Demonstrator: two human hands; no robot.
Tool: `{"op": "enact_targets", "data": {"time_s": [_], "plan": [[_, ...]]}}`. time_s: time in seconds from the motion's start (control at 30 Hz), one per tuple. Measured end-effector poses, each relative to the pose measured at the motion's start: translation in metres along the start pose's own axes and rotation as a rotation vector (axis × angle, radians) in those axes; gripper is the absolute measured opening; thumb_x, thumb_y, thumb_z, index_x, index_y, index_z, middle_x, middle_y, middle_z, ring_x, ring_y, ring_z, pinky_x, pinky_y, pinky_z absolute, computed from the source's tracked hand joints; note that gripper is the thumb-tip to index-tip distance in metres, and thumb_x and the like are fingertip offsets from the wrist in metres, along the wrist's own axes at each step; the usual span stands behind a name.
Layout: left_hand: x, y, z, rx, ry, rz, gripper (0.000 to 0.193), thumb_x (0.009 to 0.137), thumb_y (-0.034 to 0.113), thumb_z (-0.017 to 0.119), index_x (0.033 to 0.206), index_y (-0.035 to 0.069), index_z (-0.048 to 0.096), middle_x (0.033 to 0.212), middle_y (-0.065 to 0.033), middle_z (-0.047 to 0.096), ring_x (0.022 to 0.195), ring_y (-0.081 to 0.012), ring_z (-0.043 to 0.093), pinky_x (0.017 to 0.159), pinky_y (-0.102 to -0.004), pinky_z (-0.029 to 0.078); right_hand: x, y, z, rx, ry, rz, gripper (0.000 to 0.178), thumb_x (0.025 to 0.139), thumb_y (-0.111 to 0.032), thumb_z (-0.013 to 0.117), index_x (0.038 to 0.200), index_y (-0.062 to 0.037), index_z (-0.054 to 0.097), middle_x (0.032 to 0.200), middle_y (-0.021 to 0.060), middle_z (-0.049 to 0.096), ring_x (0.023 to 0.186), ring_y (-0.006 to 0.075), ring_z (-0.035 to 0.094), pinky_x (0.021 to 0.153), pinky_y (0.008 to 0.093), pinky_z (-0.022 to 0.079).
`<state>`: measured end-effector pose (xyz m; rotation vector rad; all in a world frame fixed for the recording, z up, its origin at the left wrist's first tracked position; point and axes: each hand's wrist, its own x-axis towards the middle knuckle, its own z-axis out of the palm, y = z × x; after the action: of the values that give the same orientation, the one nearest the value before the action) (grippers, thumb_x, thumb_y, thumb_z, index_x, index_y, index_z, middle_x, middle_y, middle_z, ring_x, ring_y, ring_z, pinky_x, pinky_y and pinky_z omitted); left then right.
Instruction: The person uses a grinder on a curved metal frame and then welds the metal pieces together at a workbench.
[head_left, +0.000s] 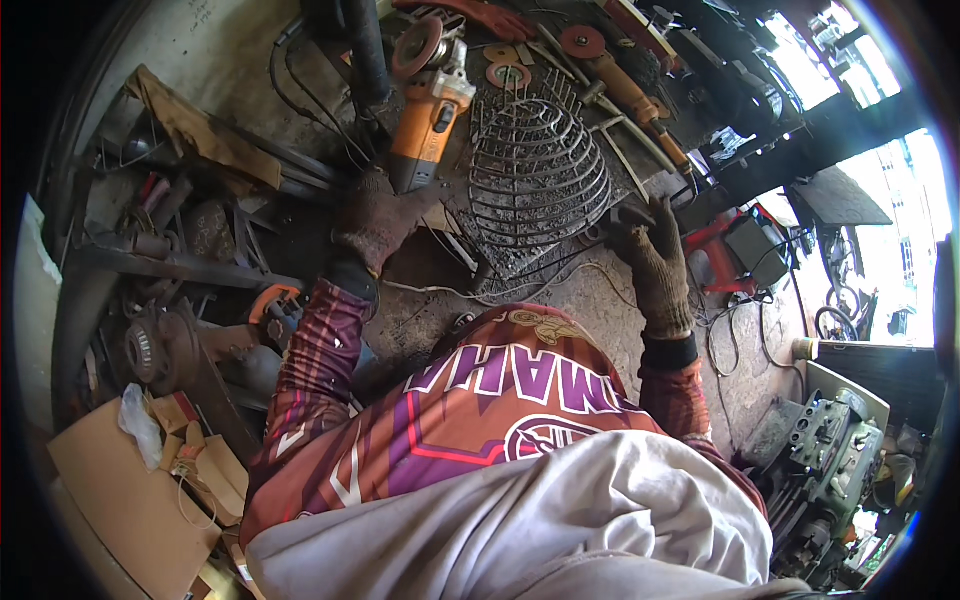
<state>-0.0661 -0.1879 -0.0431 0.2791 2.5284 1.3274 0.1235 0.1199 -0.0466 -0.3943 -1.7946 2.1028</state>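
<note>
My left hand (380,218), in a dark brown work glove, grips the rear end of an orange angle grinder (425,130). The grinder is held up, its round disc at the far end, left of a domed cage of bent metal rods (540,180). That cage lies on a cluttered, dusty work surface in front of me. Beside the cage's right edge is my right hand (655,265), in a brown knit glove, with thumb and fingers apart. Something dark lies by its fingertips, and I cannot make out whether they touch it.
A second grinder (625,90) with a reddish disc and several loose discs lie at the back. A dark upright post (360,50) stands behind my left hand. Red-and-grey equipment (735,250) with cables sits at right, a machine (835,450) lower right, cardboard boxes (130,480) lower left.
</note>
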Motion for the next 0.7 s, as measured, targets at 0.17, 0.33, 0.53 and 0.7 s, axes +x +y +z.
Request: {"op": "enact_targets", "data": {"time_s": [0.17, 0.33, 0.53, 0.7], "plan": [[0.059, -0.036, 0.008, 0.286, 0.084, 0.000, 0.060, 0.072, 0.048, 0.082, 0.105, 0.000, 0.068, 0.091, -0.0179, 0.072, 0.083, -0.0335, 0.070, 0.073, -0.0430, 0.054, -0.021, 0.033, -0.019, 0.040, 0.133, 0.115, 0.060, 0.097, -0.017, 0.069, 0.148, -0.0038, 0.040, 0.123, 0.0108, 0.062, 0.099, 0.0169, 0.063, 0.084, 0.0315, 0.053], [0.104, -0.054, 0.016, 0.489, 0.100, -0.022, 0.058, 0.072, 0.047, 0.080, 0.097, -0.005, 0.070, 0.081, -0.0197, 0.072, 0.072, -0.0312, 0.073, 0.067, -0.0423, 0.054, -0.035, 0.052, -0.031, -0.014, 0.184, 0.139, 0.057, 0.098, -0.019, 0.068, 0.146, -0.0010, 0.042, 0.121, 0.0114, 0.064, 0.099, 0.0181, 0.064, 0.084, 0.0321, 0.054], [0.113, -0.037, 0.020, 0.534, 0.105, -0.044, 0.071, 0.073, 0.052, 0.079, 0.109, -0.007, 0.066, 0.093, -0.0233, 0.072, 0.080, -0.0351, 0.073, 0.072, -0.0445, 0.055, -0.052, 0.066, -0.044, -0.038, 0.259, 0.217, 0.054, 0.097, -0.018, 0.069, 0.142, 0.0023, 0.045, 0.116, 0.0092, 0.065, 0.095, 0.0145, 0.063, 0.080, 0.0281, 0.053], [0.118, -0.028, 0.027, 0.672, 0.155, -0.025, 0.075, 0.072, 0.056, 0.078, 0.114, -0.005, 0.064, 0.104, -0.0260, 0.071, 0.096, -0.0392, 0.071, 0.080, -0.0462, 0.054, -0.051, 0.077, -0.056, -0.093, 0.215, 0.286, 0.057, 0.096, -0.020, 0.070, 0.142, 0.0026, 0.045, 0.114, 0.0084, 0.066, 0.096, 0.0140, 0.063, 0.079, 0.0275, 0.053]]}}
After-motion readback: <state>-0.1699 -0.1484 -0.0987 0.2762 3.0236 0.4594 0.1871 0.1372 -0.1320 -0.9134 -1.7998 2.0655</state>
